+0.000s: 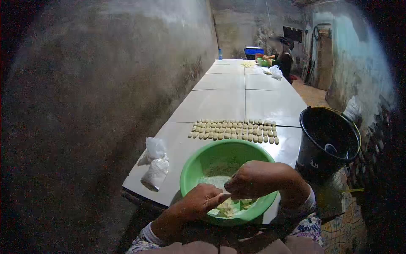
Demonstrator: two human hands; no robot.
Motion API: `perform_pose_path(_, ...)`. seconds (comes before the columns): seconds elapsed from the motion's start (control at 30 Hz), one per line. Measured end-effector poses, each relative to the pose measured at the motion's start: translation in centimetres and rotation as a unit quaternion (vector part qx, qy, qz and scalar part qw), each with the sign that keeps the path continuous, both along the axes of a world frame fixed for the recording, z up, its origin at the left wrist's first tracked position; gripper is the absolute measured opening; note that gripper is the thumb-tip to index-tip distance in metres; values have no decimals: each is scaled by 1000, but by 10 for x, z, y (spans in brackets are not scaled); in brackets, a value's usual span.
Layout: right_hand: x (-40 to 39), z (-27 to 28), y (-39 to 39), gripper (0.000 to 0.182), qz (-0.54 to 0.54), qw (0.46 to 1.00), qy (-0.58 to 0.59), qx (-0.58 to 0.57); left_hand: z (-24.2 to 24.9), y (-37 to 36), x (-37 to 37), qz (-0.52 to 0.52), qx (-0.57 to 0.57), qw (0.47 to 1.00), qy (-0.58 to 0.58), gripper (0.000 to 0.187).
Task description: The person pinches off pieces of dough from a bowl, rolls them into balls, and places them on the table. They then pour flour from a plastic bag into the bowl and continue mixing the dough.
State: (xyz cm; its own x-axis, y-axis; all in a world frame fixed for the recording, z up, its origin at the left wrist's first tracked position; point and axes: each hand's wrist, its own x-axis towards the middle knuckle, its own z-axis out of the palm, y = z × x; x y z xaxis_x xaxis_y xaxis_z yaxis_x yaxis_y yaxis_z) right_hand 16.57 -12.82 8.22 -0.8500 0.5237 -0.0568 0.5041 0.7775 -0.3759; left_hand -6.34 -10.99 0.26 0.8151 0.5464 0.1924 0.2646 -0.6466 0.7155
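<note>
My left hand [202, 199] and my right hand [258, 180] meet over a green basin [195, 163]. The fingers of my left hand are closed, with the thumb stretched toward the right hand. My right hand is bent at the wrist, its fingers curled downward and pressed together. Something small and pale shows where the fingertips meet, but I cannot make out what it is. Below them, a lumpy, pale yellow dough-like mass [227, 208] lies in the basin. White powder [218, 181] coats part of the basin's bottom. Beyond the rim, small oval dough pieces [232, 130] lie in several rows.
A plastic bag of white powder [155, 171] stands on the left of the long white-topped table [211, 101]. To the right is a black bucket [311, 152]. At the far end, a person [286, 59] works over another green basin [264, 62], near a blue crate [254, 51].
</note>
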Motion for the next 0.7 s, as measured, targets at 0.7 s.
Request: perform_pose_path(0.7, -14, 2, 11, 39, -326, 912, 98, 230, -12, -15, -38, -87, 93, 984, 124, 24)
